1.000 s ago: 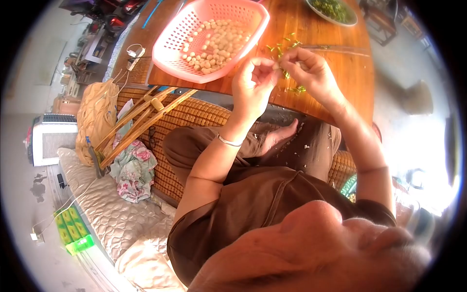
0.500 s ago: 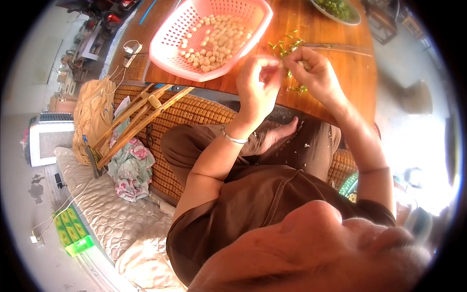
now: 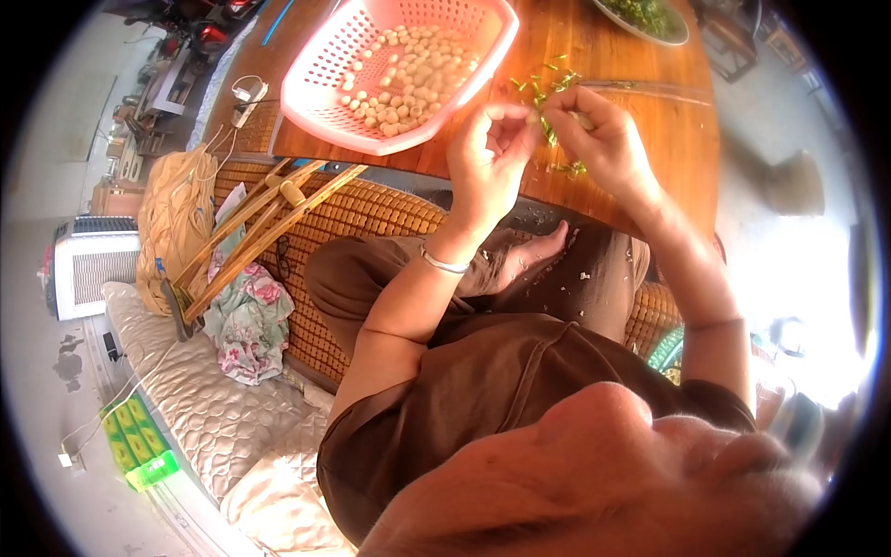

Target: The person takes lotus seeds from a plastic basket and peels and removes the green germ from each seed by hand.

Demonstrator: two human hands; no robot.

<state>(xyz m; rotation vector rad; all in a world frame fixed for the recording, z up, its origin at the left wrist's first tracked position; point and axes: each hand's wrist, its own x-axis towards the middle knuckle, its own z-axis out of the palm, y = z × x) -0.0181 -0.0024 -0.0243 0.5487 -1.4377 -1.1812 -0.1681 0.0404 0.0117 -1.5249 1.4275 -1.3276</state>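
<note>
Both hands meet over the table's near edge, fingertips close together. My left hand [image 3: 489,162] is closed in a pinch, its thumb and forefinger at a small pale piece that looks like part of a lotus seed. Beside it, my right hand [image 3: 605,139] is also closed, with a pale lotus seed [image 3: 583,122] partly showing in its curled fingers. Small green lotus seed cores [image 3: 541,91] lie scattered on the wood around the fingertips. Left of the hands stands a pink perforated basket [image 3: 311,116] with many round, cream-coloured lotus seeds [image 3: 418,79] in it.
The wooden table [image 3: 664,139] carries a plate of green pieces [image 3: 645,17] at its far right and a power strip [image 3: 247,107] at the left. Wooden crutches [image 3: 269,218] lean beside a flowered cloth [image 3: 249,320] on the woven seat [image 3: 371,212].
My left hand has shifted very slightly left and its fingers have moved a little. The right hand stays nearly in place. The whole view drifts slightly.
</note>
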